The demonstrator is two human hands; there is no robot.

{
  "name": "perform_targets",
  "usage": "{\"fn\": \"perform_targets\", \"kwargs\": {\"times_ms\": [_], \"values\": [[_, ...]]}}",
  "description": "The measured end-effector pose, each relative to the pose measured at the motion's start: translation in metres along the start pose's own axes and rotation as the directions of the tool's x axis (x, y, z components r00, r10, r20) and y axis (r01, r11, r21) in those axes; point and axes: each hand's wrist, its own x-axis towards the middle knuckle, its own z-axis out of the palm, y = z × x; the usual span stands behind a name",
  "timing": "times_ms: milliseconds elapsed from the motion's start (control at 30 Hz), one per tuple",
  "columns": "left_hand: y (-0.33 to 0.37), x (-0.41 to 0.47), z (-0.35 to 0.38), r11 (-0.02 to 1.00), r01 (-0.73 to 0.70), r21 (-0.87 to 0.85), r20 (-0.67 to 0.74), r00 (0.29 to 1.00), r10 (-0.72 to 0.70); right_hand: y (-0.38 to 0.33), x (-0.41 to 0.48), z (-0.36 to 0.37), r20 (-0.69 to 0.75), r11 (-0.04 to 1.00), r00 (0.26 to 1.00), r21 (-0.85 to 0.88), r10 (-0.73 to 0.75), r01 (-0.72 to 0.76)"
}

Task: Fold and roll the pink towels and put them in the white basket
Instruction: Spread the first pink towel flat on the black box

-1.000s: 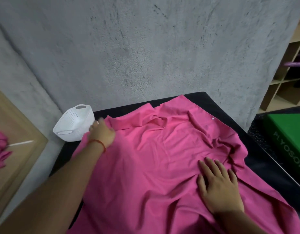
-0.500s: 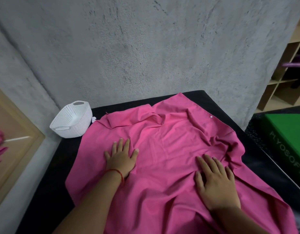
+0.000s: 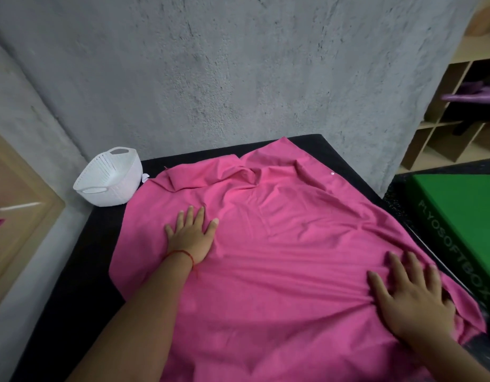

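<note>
A large pink towel [image 3: 279,244] lies spread over the black table [image 3: 100,244], wrinkled, with a folded-over flap at its far left corner. My left hand [image 3: 190,235] lies flat on the towel's left part, fingers straight and spread. Near the towel's right edge my right hand [image 3: 414,293] presses flat on the cloth, which bunches into creases under it. The white basket [image 3: 108,180] stands at the table's far left corner, tilted and holding nothing that I can see.
A grey concrete wall rises right behind the table. A green box [image 3: 458,216] lies close to the table's right side, with wooden shelves [image 3: 458,119] behind it. A wooden-framed panel [image 3: 20,216] stands at the left, with a bit of pink cloth at its edge.
My left hand came back from the towel's far left corner to lie flat on the cloth. My right hand slid right toward the towel's edge, smoothing the wrinkles there.
</note>
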Motion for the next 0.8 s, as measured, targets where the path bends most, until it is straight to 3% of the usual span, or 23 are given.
{"fn": "perform_targets", "kwargs": {"times_ms": [367,533,700,800], "values": [[-0.002,-0.013,-0.004,0.997,-0.069,0.017,0.044,0.997,0.068,0.001,-0.042,-0.018,0.168,0.992,0.984,-0.101,-0.060,0.078],[-0.008,-0.029,0.000,0.990,-0.133,0.056,0.048,0.990,0.130,0.008,-0.051,-0.021,0.168,0.977,0.975,-0.136,-0.143,0.167],[-0.006,-0.034,0.000,0.992,-0.118,0.033,0.020,0.993,0.118,0.007,-0.035,-0.022,0.167,0.907,0.961,-0.327,-0.220,0.265],[-0.006,-0.034,0.000,0.995,-0.093,0.024,0.025,0.995,0.092,-0.027,-0.018,-0.047,0.088,0.874,0.959,-0.395,-0.270,0.282]]}}
